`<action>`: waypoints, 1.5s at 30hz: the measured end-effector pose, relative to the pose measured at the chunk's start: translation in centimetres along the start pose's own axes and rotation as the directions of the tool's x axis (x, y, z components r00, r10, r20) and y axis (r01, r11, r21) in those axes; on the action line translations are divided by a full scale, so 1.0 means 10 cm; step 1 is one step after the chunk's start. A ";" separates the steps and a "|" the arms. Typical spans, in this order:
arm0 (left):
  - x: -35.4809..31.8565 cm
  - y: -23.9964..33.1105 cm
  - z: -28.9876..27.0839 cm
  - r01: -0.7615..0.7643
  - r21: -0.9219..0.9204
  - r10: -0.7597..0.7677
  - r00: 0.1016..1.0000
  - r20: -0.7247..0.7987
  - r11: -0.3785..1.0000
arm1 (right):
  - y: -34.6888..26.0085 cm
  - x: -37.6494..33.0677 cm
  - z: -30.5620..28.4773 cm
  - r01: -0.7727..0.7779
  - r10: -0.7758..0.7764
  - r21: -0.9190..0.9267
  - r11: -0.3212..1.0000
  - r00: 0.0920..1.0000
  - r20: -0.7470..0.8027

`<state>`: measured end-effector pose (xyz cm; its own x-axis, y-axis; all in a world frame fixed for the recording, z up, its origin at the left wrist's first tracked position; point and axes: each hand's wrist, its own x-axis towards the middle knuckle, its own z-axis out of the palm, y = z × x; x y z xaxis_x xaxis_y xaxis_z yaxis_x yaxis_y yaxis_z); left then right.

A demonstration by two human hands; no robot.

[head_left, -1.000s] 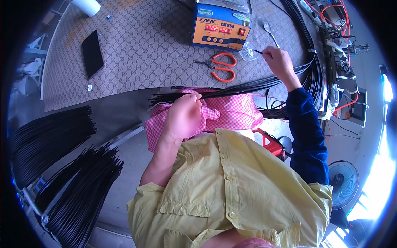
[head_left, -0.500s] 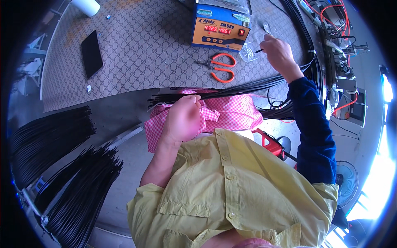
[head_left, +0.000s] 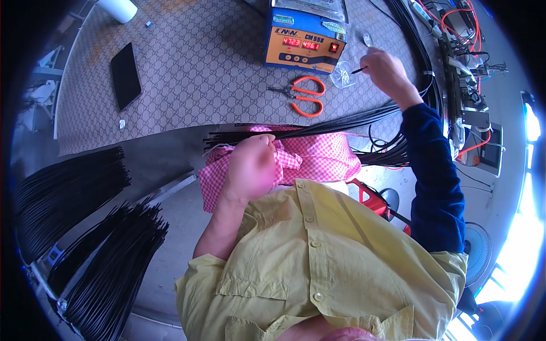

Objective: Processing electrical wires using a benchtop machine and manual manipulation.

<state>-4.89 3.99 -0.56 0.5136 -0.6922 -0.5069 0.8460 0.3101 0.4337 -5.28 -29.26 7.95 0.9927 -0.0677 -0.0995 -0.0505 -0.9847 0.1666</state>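
Note:
My left hand point(head_left: 250, 167) is closed around a bundle of thin black cables point(head_left: 335, 122) at the table's near edge, their cut ends sticking out to its left. At the right of the table, my right hand point(head_left: 388, 73) pinches a thin black stick-like piece point(head_left: 357, 71); whether it is a cable end or a tool I cannot tell. Its tip points left at a small clear dish point(head_left: 343, 81) with little white pieces in it. Orange-handled snips point(head_left: 308, 96) lie on the table left of the dish.
Behind the snips stands a blue and orange control box point(head_left: 305, 48) with a lit red display. A dark phone point(head_left: 125, 77) and a white cylinder point(head_left: 118, 9) are at left. Black cable bundles point(head_left: 114, 273) hang at lower left. A pink checked cloth point(head_left: 324, 156) covers my lap.
My right hand has shifted very slightly right, its black piece still pointing at the dish. My left hand keeps its hold on the cables. The view has moved a little.

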 end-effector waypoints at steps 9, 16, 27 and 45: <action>0.07 0.01 -0.01 0.015 -0.015 -0.015 1.000 -0.002 1.000 | 0.06 -0.06 -0.55 -0.269 0.283 0.830 0.488 0.949 0.141; 0.13 0.05 -0.03 -0.002 -0.014 0.003 1.000 0.028 1.000 | 0.08 0.38 -0.61 0.040 0.200 0.740 0.672 0.952 -0.233; 0.18 0.13 -0.09 -0.031 -0.017 0.031 0.999 0.012 0.999 | 0.01 0.96 -0.69 0.097 0.057 0.314 0.945 0.893 -0.446; 0.19 0.16 -0.09 -0.007 -0.021 0.006 0.999 -0.031 1.000 | -0.02 1.23 -0.53 0.016 0.040 0.140 0.990 0.921 -0.388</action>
<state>-2.44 3.72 -1.54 0.5230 -0.6698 -0.5271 0.8453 0.3286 0.4212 7.54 -29.00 11.93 0.9545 -0.0394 0.2956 -0.0494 -0.9984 0.0261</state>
